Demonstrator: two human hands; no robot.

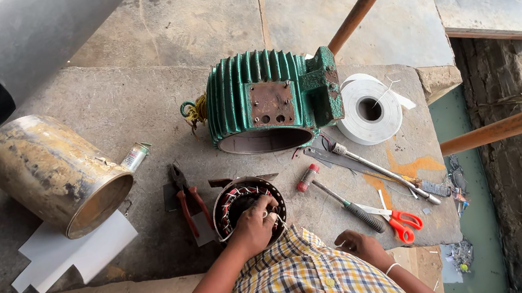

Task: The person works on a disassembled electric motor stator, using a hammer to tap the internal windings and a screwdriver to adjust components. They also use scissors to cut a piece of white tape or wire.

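- Small wound stator (pixel 242 202) near stone slab's (pixel 127 105) front edge, red and white windings in place round the bore; likely late in the winding work, tidying of wire ends apparently left.
- Left hand (pixel 254 224) curled over its rim, fingers pinching thin wire.
- Right hand (pixel 360 246) loosely closed, empty, near slab edge.
- Beside: red-handled pliers (pixel 187 201), small hammer (pixel 337 199), orange scissors (pixel 401 220).
- Behind: green finned motor housing (pixel 263 96), white tape roll (pixel 368 109).

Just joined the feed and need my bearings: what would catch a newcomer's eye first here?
The green finned motor housing stands out at the middle of the stone slab, a white tape roll just right of it. Nearer the person, the left hand reaches into a round stator with copper windings. Red-handled scissors lie near the right hand.
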